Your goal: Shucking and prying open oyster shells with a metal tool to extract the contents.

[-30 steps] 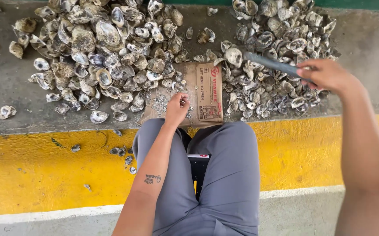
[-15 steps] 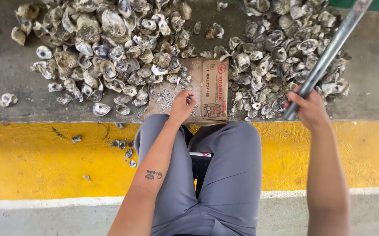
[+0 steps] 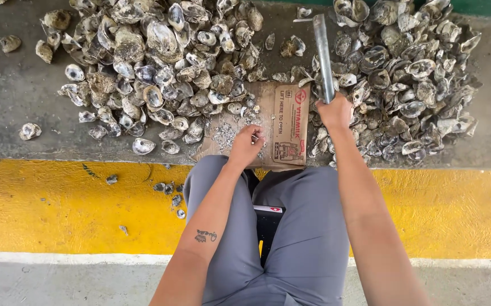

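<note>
While left hand (image 3: 247, 144) stays on cardboard (image 3: 282, 122), right hand (image 3: 334, 111) (gripping) swung pipe (image 3: 323, 56) upright.

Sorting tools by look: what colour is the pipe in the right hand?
Plain grey metal pipe, best seen in the head view.

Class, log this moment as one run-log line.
left hand: pinching small shell piece on flattened brown cardboard | right hand: gripping grey metal pipe, raised | surroundings: oyster shell heaps
</note>
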